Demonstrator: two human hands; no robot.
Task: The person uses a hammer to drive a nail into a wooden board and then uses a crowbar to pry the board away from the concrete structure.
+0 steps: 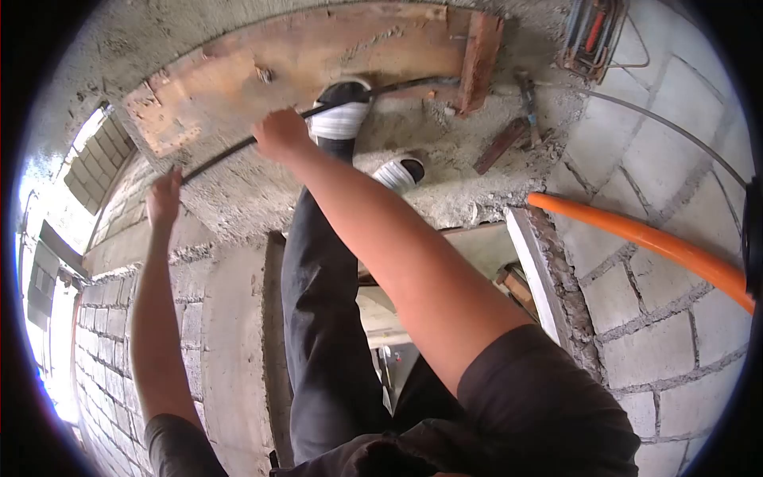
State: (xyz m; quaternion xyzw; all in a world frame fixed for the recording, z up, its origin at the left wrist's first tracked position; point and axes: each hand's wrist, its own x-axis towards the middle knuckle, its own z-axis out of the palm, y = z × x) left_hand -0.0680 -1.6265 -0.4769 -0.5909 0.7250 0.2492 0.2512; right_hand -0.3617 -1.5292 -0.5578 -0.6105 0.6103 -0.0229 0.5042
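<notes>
A long dark bar point(226, 153), like a pry bar, slants across the top of the view. My left hand point(164, 196) is closed at its near end, low on the left. Farther along the bar, my right hand point(282, 135) makes a fist around it. From there the bar crosses my striped shoe point(338, 122), and its far end lies close to a short wooden batten point(479, 63). That batten sits across the right end of a stained wooden panel point(302, 48). My other shoe point(400, 172) stands on rough concrete nearby.
Right of my feet lie a hammer point(528, 103) and a wood scrap point(501, 146). An orange pipe point(636, 230) and a dark cable point(675, 127) run along the block wall point(652, 342). A red-and-metal tool point(592, 36) is at top right. Below me is an opening with a pale edge point(540, 270).
</notes>
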